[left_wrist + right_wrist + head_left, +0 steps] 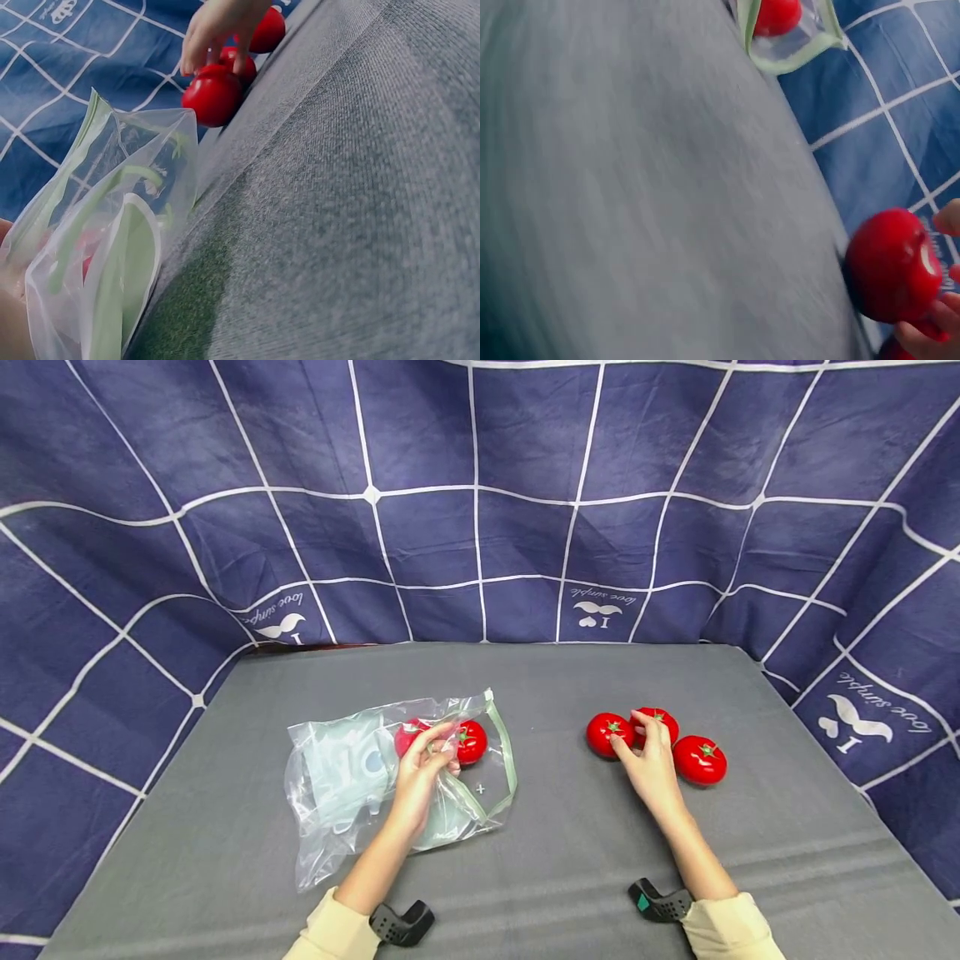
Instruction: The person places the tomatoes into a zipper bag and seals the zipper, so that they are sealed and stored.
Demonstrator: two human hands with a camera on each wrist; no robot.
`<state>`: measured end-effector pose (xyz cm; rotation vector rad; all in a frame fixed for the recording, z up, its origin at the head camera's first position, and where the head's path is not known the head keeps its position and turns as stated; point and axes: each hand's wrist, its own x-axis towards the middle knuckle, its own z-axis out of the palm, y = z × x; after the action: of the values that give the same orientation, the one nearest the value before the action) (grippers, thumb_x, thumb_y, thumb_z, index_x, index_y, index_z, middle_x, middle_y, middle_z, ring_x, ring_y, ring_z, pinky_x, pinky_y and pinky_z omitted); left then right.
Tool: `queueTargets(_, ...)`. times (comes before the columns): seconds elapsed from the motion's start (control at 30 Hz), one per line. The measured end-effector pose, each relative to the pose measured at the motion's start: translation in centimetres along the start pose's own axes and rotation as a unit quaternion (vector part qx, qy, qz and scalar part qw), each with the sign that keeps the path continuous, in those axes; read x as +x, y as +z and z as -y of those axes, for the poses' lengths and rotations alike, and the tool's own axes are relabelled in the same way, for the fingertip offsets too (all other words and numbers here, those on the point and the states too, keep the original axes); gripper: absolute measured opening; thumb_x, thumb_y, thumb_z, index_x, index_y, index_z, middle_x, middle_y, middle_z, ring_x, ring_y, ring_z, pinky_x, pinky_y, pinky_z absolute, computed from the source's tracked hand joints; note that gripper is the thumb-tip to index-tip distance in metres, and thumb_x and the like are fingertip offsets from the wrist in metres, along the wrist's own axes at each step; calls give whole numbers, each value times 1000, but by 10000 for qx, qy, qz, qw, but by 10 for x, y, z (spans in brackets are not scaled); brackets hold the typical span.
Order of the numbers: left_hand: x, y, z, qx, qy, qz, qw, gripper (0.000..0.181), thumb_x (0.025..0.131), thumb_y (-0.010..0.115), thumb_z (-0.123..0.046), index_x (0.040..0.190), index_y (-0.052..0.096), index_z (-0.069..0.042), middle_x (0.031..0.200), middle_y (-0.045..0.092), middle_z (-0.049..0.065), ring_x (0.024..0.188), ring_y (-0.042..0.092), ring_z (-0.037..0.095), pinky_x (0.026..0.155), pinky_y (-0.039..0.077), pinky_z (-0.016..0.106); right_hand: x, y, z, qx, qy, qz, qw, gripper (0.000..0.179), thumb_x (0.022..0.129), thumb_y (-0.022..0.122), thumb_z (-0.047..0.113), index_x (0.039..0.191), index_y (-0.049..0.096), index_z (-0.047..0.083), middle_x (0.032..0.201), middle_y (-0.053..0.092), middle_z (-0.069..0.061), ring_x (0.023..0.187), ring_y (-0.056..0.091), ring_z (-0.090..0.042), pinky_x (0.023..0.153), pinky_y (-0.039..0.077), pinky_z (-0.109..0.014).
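Note:
My left hand (422,777) pinches the upper layer of a clear plastic zip bag (330,835) with a green-edged mouth, which lies with its mouth toward the right. Two red tomatoes (471,743) show inside it, one partly behind my fingers. To the right, my right hand (651,772) reaches over three more tomatoes, its thumb and index finger spread. The thumb tip is right at the edge of the left tomato (606,733); the index fingertip overlaps the back tomato (662,722). In the right wrist view, fingertips flank one side of a tomato (889,262).
The third loose tomato (701,762) sits just right of my right hand. All lie on a grey cloth-covered table (555,860). A blue curtain with white grid lines (525,527) hangs along the back and sides. Each wrist wears a black band (401,924).

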<state>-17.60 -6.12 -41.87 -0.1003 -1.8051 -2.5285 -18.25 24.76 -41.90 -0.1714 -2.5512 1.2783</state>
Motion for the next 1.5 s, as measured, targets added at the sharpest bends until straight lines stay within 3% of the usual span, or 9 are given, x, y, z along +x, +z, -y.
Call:
queueTargets(0.13,0,-1,-1,62,-19,20,10000,42,82,45,8,123,50,0,81,51,-4,61,54,9,63,49,19,0,12,-8,14,-232,-181,9996,55,86,58,18,134,37,0,136,33,-20,125,35,-34,100,35,-46)
queueTargets(0.23,0,-1,-2,85,-30,36,10000,42,82,46,8,122,51,-1,78,51,-2,60,54,10,63,49,20,-1,18,-12,81,-205,-158,9996,58,85,60,18,135,35,1,139,31,-20,128,32,-36,106,27,-51)
queueTargets(0.47,-2,-2,-2,148,-25,-55,9999,42,81,46,9,122,51,-1,80,50,-2,61,53,9,63,49,20,-2,21,-13,322,269,125,9990,62,84,63,25,138,34,15,140,31,-14,122,41,-28,93,42,-42)
queueTargets(0.73,-3,-1,-3,129,-38,-101,9999,42,81,48,7,122,51,-1,81,50,-4,62,54,8,63,50,19,-5,25,-5,960,761,260,9921,71,79,69,29,138,33,13,141,33,-8,124,42,-22,98,41,-42)
queueTargets(1.1,-3,-3,-3,79,14,-123,9999,42,81,47,7,122,51,0,79,51,-4,61,53,9,62,49,19,-25,59,34,1838,221,419,9818,67,77,71,14,136,39,13,129,39,-8,122,42,-20,100,41,-41)
queueTargets(1.3,-4,-3,-3,4,12,-84,10000,41,81,48,7,122,51,1,78,52,-5,60,53,10,61,49,20,-31,86,54,1901,-153,474,9805,70,73,74,8,134,40,7,129,41,-12,122,43,-26,98,42,-41)
queueTargets(1.5,-5,-1,0,-38,-45,-76,10000,41,81,46,9,121,51,1,78,51,-2,59,53,10,61,49,20,-34,103,64,1642,-330,377,9852,66,71,75,9,129,44,5,127,43,-12,119,46,-27,98,43,-42)
